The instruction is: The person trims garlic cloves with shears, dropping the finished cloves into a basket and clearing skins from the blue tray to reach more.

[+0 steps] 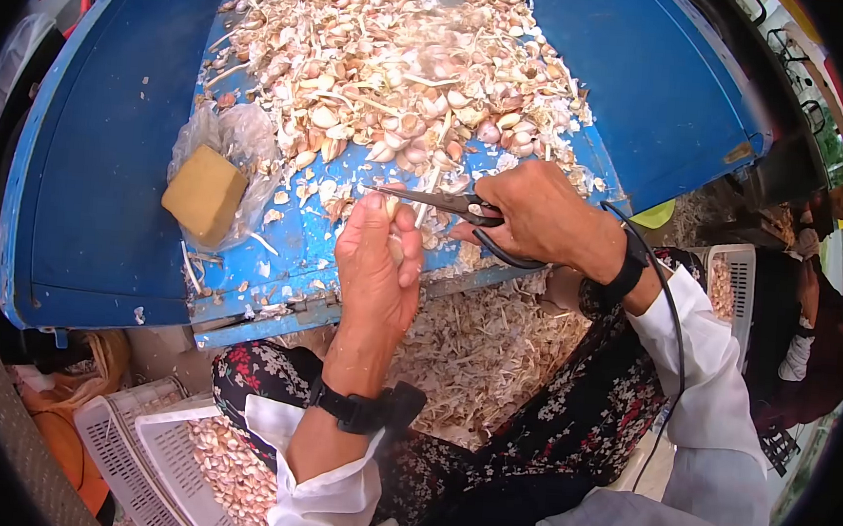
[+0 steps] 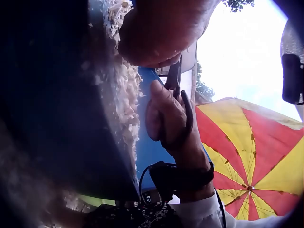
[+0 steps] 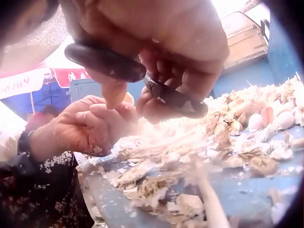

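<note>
My right hand (image 1: 552,218) grips a pair of dark-handled scissors (image 1: 450,203), fingers around the handle loops. The blades point left and reach the fingertips of my left hand (image 1: 378,260). Between its thumb and fingers my left hand pinches a pale garlic clove (image 1: 393,206), mostly hidden by the fingers. Both hands are above the near edge of a blue table (image 1: 291,244). Just beyond them spreads a big heap of garlic cloves (image 1: 386,65) with dry skins and stalks. In the right wrist view the scissors (image 3: 107,62) show close up.
A tan block (image 1: 204,196) rests on a clear plastic bag at the left. Garlic skins and stalks (image 1: 493,356) are piled below the table between the knees. White crates stand at both sides, the left crate (image 1: 160,440) containing cloves. A cable (image 1: 674,349) runs along the right forearm.
</note>
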Tool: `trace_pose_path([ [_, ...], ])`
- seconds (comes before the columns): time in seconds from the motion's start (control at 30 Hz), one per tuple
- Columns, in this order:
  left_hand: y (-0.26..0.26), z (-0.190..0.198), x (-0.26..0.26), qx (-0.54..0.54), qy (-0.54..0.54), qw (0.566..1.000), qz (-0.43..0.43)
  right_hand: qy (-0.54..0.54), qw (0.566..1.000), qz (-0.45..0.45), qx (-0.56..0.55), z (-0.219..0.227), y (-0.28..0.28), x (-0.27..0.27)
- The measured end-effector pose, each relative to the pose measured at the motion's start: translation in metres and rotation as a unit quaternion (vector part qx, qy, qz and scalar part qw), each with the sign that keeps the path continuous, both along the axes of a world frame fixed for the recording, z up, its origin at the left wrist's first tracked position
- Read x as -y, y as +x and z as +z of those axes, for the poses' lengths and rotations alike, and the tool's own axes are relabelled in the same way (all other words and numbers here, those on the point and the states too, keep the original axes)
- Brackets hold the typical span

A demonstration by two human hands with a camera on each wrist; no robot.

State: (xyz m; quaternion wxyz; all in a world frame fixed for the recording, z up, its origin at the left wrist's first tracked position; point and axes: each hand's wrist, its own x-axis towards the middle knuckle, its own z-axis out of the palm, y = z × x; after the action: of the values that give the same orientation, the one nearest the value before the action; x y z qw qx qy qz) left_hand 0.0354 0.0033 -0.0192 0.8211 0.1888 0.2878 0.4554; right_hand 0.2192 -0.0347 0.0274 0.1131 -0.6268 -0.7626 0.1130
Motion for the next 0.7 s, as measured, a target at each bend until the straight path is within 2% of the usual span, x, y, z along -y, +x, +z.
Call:
trace_pose_path([
  [0.07,0.0,0.004,0.0,-0.011,0.022,0.999,-0.038,0.008,0.993,-0.019,-0.114,0.0,-0.004,0.0],
  [0.1,0.003,0.013,0.002,-0.062,0.017,0.996,-0.063,0.004,0.981,-0.028,-0.191,0.005,-0.007,0.001],
  [0.17,0.007,0.011,0.01,-0.088,0.071,0.984,-0.137,0.006,0.957,-0.026,-0.29,0.01,-0.014,0.003],
  [0.2,0.009,0.014,0.013,-0.087,0.085,0.978,-0.172,0.034,0.946,-0.018,-0.322,0.003,-0.016,0.004],
  [0.27,0.011,0.014,0.019,-0.092,0.064,0.974,-0.199,-0.011,0.939,-0.035,-0.343,0.001,-0.011,0.012],
  [0.37,0.006,0.01,0.022,-0.072,0.063,0.963,-0.251,0.008,0.942,-0.04,-0.333,0.02,0.007,0.033],
  [0.43,0.001,0.013,0.019,-0.108,0.074,0.962,-0.239,0.117,0.966,-0.057,-0.222,0.032,0.043,0.06],
  [0.5,-0.005,0.011,0.013,-0.118,0.093,0.966,-0.21,0.138,0.97,-0.153,-0.128,0.074,0.072,0.104],
  [0.57,-0.008,0.009,0.009,-0.104,0.101,0.975,-0.168,0.232,0.918,-0.293,-0.131,0.098,0.092,0.151],
  [0.6,-0.008,0.009,0.008,-0.097,0.086,0.981,-0.146,0.298,0.885,-0.315,-0.171,0.106,0.106,0.172],
  [0.67,-0.011,0.008,0.006,-0.069,0.092,0.984,-0.138,0.386,0.796,-0.423,-0.194,0.125,0.13,0.21],
  [0.7,-0.01,0.008,0.008,-0.074,0.092,0.986,-0.121,0.412,0.778,-0.433,-0.193,0.133,0.143,0.227],
])
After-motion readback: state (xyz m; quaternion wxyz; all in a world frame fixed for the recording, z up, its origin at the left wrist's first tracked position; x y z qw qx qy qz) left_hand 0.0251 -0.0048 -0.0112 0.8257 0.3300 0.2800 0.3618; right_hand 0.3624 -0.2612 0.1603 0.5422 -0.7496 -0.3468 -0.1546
